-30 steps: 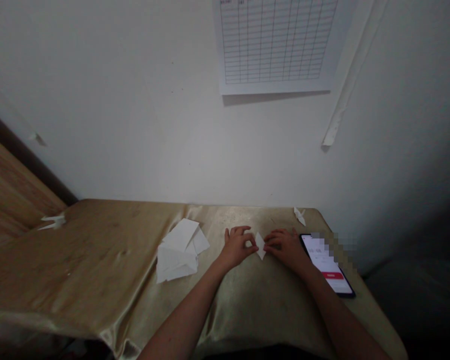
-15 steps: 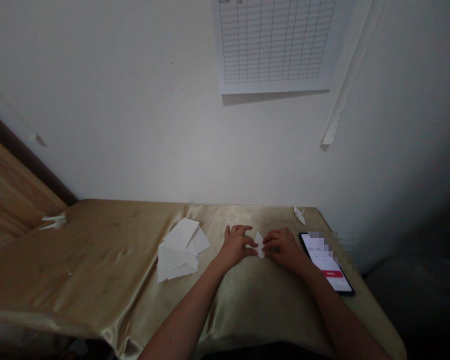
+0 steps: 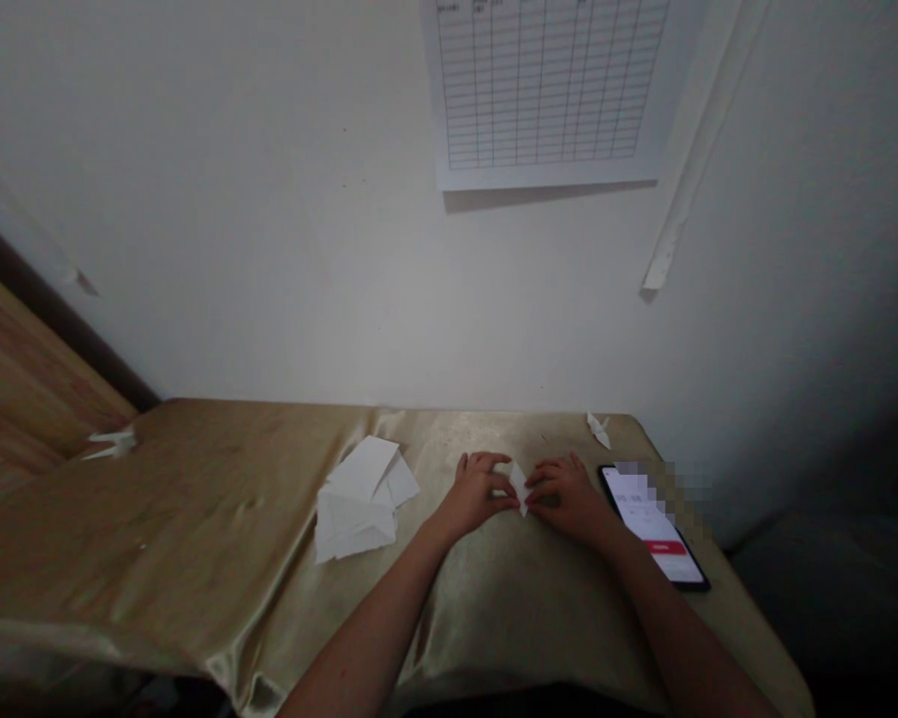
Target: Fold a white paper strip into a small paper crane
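Note:
A small white folded paper [image 3: 519, 483], shaped like a narrow diamond, is between my two hands just over the table. My left hand [image 3: 482, 489] grips its left edge with thumb and fingers. On the opposite edge, the fingertips of my right hand [image 3: 561, 491] pinch the paper near its lower part. Left of my left hand lies a loose pile of white paper sheets [image 3: 359, 504]. A folded paper crane [image 3: 599, 430] rests near the back right corner of the table, beyond my right hand.
A gold satin cloth [image 3: 195, 519] covers the table, which stands against a white wall. To the right of my right hand lies a phone [image 3: 663, 548] with a lit screen. Another white folded paper piece [image 3: 112, 442] sits at the far left. A printed grid sheet [image 3: 546, 90] hangs above.
My left hand has shifted slightly to the right, its fingers closer to the paper. My right hand stays almost in place.

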Motion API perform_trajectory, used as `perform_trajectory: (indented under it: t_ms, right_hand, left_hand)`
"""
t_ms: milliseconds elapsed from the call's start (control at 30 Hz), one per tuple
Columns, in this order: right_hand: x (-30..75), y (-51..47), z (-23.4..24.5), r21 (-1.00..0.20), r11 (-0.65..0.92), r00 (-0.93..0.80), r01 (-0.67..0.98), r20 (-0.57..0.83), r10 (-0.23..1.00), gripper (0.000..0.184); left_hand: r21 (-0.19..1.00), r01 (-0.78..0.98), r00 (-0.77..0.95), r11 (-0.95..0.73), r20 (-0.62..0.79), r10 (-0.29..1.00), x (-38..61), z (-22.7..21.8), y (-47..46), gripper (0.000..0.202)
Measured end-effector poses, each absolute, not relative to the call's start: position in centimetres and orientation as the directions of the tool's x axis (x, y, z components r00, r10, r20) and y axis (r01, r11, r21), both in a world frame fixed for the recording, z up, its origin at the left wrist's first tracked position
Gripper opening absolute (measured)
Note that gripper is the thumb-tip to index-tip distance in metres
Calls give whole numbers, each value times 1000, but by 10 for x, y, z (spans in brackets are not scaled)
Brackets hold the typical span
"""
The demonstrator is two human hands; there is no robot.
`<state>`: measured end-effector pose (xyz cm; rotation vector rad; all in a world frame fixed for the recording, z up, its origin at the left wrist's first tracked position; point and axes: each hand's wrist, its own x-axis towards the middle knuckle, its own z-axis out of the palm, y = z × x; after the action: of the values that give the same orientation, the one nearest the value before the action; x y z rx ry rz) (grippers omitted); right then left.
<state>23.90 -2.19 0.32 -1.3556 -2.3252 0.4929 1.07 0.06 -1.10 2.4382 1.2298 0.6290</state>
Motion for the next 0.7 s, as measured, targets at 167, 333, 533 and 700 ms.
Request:
perform_trajectory:
  t_ms: [167, 333, 533, 700]
  right_hand:
    - [239, -22, 3, -511, 451, -420, 732, 182, 889, 11]
    - [240, -21, -1, -525, 452, -391, 721, 229, 891, 17]
    - [234, -22, -8, -488, 441, -338, 753, 288, 896, 18]
    - [228, -23, -9, -464, 423, -310, 778, 301, 902, 13]
  left_hand:
    - [478, 660, 517, -580, 271, 812, 14, -14, 2, 6]
    - [507, 666, 471, -547, 283, 835, 17, -16, 2, 5]
    - [604, 648, 370, -464, 283, 885, 20, -20, 7, 6]
    - [629, 624, 345, -463, 310, 886, 19, -18, 6, 6]
